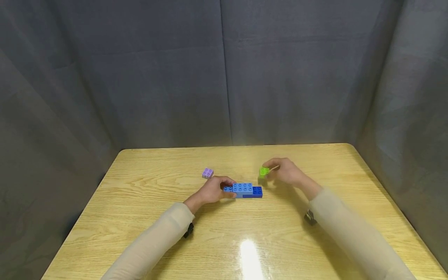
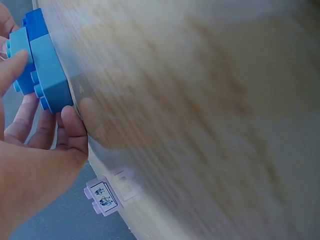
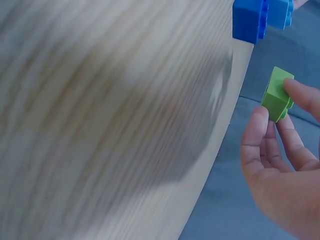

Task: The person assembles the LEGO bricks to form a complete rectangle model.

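Three joined toy building bricks form a low blue stack [image 1: 243, 188] on the table: a light blue brick sits on top, bridging a light blue one at the left and a dark blue brick [image 1: 258, 192] at the right. My left hand [image 1: 212, 189] grips the stack's left end, thumb along the near side and fingers behind. Raised off the table, a small lime green brick [image 3: 277, 94] is pinched in the fingers of my right hand [image 1: 287, 171], with its studs facing up in the head view. It hangs beyond the stack's right end, apart from it.
A small purple brick [image 1: 207, 173] stands on the wooden table [image 1: 150, 217] just beyond my left hand; a printed picture shows on its side in the left wrist view. Dark grey curtains [image 1: 157, 77] hang behind the table and along both sides.
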A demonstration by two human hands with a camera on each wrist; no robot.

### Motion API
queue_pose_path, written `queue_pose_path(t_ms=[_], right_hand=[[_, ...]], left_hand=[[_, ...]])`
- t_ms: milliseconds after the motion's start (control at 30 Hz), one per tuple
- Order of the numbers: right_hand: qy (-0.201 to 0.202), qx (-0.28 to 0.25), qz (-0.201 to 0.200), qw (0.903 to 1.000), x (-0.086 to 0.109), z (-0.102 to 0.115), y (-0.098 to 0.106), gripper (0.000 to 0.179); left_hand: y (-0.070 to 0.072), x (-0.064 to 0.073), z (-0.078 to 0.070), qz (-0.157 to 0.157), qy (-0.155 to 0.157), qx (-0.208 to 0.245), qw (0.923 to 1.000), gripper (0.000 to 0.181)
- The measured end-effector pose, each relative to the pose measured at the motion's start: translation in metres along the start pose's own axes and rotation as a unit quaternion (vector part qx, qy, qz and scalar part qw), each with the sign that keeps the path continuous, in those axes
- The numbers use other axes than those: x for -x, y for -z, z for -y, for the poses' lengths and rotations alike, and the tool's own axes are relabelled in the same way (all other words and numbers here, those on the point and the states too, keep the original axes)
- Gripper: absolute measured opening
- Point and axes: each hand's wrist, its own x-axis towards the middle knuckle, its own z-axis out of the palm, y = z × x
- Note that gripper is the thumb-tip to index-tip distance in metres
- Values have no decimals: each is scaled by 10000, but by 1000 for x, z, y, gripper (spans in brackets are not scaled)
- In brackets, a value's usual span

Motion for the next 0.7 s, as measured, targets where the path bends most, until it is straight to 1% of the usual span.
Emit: queue_pose_path(t_ms=[133,267,500,700], right_hand=[[-38,-34,37,10000,4,4,-3,38],[-118,65,75,9999,7,8,-4,39],[-45,37,119,9999,12,12,-9,42],[-11,-4,180,9998,17,14,-15,42]], left_hand=[[0,1,-2,18,24,0,10000,36],[0,1,-3,27,78,8,10000,37],[1,1,-4,64,56,14,10000,37],[2,1,-4,72,41,-106,9999,37]])
